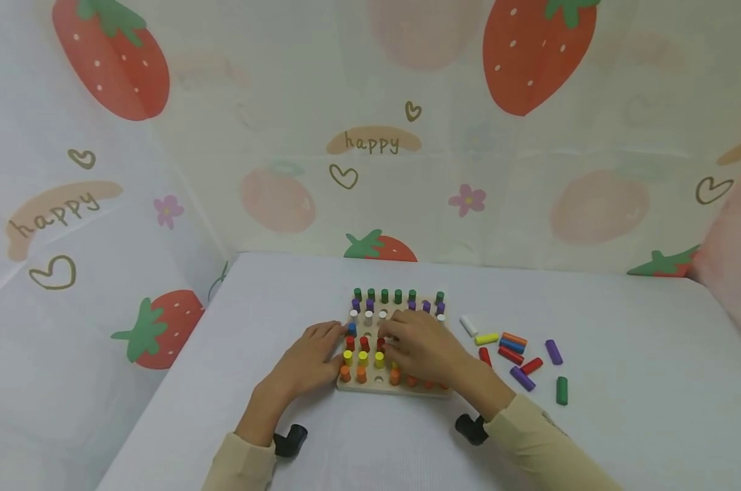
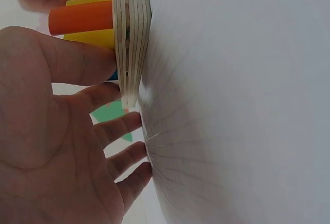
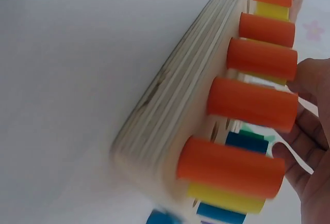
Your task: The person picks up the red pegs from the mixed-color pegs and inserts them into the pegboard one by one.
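Note:
A wooden peg board [image 1: 361, 389] with rows of coloured pegs lies on the white table. My left hand [image 1: 314, 359] rests along its left edge, thumb by a yellow peg and fingers extended; in the left wrist view the thumb [image 2: 85, 65] presses against the board's side and the other fingertips reach the tabletop. Over the middle of the board, my right hand [image 1: 424, 343] has thumb and index finger around a red peg [image 1: 381, 343]. In the right wrist view, orange pegs [image 3: 252, 97] partly cover these right fingers [image 3: 304, 136]. A blue peg [image 1: 351, 329] stands near the left fingertips.
Loose pegs lie to the board's right, among them a green peg [image 1: 562, 391], a purple peg [image 1: 553, 352], a white peg [image 1: 469, 325] and a yellow peg [image 1: 486, 339]. A strawberry-print curtain [image 1: 370, 204] hangs behind the table. Some board holes hold no peg.

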A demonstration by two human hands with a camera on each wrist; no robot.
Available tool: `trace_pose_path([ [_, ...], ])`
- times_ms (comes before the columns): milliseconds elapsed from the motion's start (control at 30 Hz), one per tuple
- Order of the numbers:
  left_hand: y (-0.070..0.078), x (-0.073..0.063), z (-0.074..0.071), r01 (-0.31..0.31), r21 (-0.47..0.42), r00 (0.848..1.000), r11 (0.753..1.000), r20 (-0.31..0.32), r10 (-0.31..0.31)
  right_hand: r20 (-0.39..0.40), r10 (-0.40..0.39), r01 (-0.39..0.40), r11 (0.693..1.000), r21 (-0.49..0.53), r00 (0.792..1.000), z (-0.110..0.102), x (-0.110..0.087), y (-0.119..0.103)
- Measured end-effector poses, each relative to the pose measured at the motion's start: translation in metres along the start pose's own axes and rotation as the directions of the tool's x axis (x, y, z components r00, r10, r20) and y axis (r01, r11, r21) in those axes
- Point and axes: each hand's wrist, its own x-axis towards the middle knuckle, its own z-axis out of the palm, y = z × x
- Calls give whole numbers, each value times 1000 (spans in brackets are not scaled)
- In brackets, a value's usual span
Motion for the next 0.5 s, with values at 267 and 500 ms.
trace_pose_path([
  [267,3,-1,0,11,8,1000,1000,4,-11,14,57,-56,997,-56,998,-4,-18,5],
  [500,4,-3,-1,25,1,1000,1000,8,-25,3,102,-101,993,-61,995,-9,-32,8],
])
